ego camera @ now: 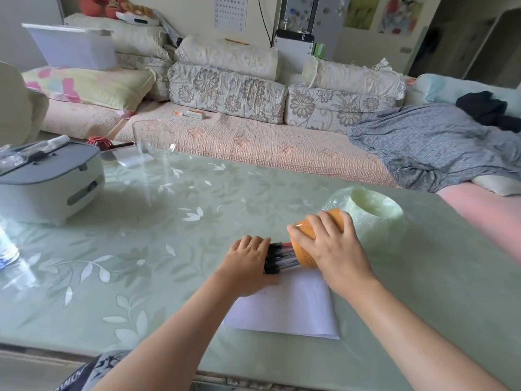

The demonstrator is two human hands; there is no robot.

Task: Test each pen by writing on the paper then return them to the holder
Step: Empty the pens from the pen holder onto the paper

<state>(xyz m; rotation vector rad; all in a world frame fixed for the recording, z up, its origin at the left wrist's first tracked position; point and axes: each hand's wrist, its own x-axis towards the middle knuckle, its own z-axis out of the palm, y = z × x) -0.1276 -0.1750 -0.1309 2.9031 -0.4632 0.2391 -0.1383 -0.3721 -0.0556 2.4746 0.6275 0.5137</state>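
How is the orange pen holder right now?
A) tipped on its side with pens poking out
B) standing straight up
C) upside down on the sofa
A: the right hand grips the orange pen holder tipped sideways, and the pens poke out of it toward the left hand.

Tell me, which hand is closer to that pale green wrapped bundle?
Right. The right hand, gripping the tipped orange holder, is right beside the bundle. The left hand is farther off, beyond the holder, at the ends of the pens.
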